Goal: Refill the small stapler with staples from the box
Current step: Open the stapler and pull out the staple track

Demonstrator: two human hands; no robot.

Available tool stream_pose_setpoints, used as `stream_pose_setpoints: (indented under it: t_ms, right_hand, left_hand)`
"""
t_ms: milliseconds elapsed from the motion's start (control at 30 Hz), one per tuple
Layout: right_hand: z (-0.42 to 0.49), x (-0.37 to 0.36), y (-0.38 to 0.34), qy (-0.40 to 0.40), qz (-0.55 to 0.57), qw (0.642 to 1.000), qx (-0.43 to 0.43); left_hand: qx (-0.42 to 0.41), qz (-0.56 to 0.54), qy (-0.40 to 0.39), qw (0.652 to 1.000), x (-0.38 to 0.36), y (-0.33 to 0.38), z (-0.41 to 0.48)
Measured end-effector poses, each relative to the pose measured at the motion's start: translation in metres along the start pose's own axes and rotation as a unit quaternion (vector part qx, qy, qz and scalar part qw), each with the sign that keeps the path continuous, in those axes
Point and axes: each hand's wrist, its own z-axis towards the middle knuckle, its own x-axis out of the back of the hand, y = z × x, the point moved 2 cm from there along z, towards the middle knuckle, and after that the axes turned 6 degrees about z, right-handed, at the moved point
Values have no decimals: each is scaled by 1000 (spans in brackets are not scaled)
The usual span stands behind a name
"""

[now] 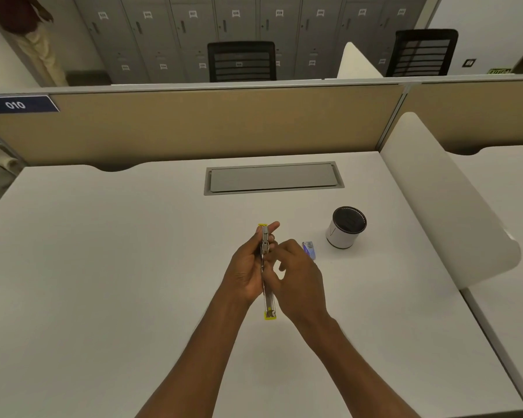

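Note:
A small stapler with a metal body and yellow ends is unfolded into one long strip, held above the middle of the white desk. My left hand grips its upper half, fingers curled around the far side. My right hand pinches the metal channel near the middle; whether it holds staples I cannot tell. The little staple box, blue and white, lies on the desk just beyond my right hand, partly hidden by the knuckles.
A white round pen cup with a dark inside stands right of the box. A grey cable flap is set into the desk's far side. A white curved divider bounds the desk's right edge, a beige partition the back.

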Motion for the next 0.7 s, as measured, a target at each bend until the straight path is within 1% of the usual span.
stream_pose_setpoints:
  t_ms: [133, 233, 300, 433, 533, 700]
  right_hand:
    - [1, 6, -2, 61, 141, 988, -33]
    - [10, 13, -4, 94, 178, 979, -25]
    - [17, 16, -3, 93, 176, 980, -7]
    - [24, 18, 0, 61, 133, 989, 31]
    - [25, 19, 2, 43, 116, 992, 35]
    - [26, 16, 5, 47, 84, 995, 35]
  left_hand:
    - [-9, 26, -32, 999, -6, 3, -4]
    - [-15, 49, -50, 997, -8, 1, -8]
    - [-20, 43, -54, 997, -9, -1, -9]
    - [-27, 41, -47, 998, -9, -1, -10]
    - [-29, 47, -37, 998, -8, -1, -11]
    - [-38, 42, -29, 998, -12, -4, -11]
